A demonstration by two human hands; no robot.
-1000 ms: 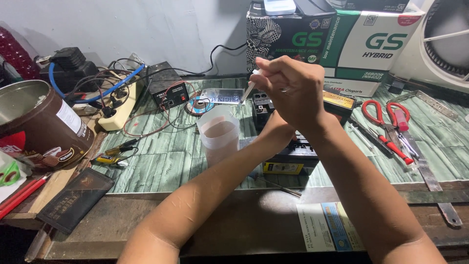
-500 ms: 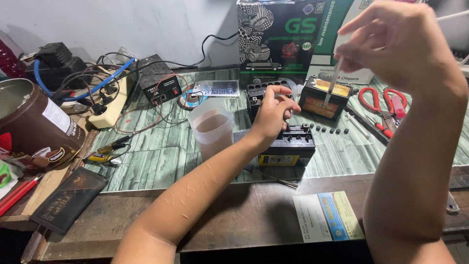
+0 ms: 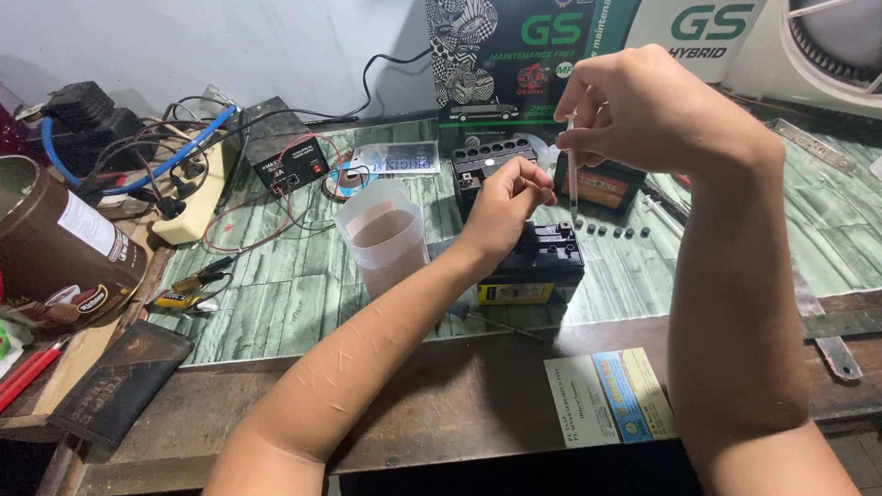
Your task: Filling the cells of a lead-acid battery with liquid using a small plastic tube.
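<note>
right hand (image 3: 657, 110) pinching a thin syringe (image 3: 571, 179) upright over the battery (image 3: 542, 262) | left hand (image 3: 505, 207) curled shut on battery top, holding nothing | battery mid-table (image 3: 276, 294), cup (image 3: 381, 234) beside

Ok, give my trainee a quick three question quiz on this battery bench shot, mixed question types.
1. True or false: the right hand holds a thin syringe-like tube upright above the small black battery.
2. What does the left hand rest on?
A the translucent plastic cup
B the small black battery
C the brown tin can
3. Fill in: the row of small black caps lies on the green ___ bench top.

Key: 1 true; 2 B; 3 wood-patterned.
</note>
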